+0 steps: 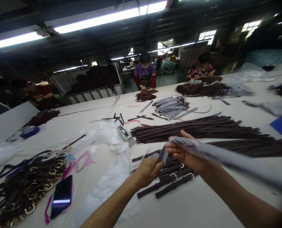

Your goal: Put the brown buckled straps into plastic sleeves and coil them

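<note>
Two-handed hold, plastic sleeve (212,150).
I see left hand (147,172) pinching one end; right hand's (187,156) fingers bunched together, likely steadying the length toward 4 o'clock.

The sleeve (212,151) is long, narrow and made of clear, thin plastic, with something dark showing through it. It is held up above the counter (202,207). One end is pinched in the left hand (149,171); from there it rises to a sharp bend at the fingers of the right hand (185,155), then slopes down beyond the right forearm to the right edge of the view. Its surface is glossy and creased near the bend, and blurred farther along.
</note>
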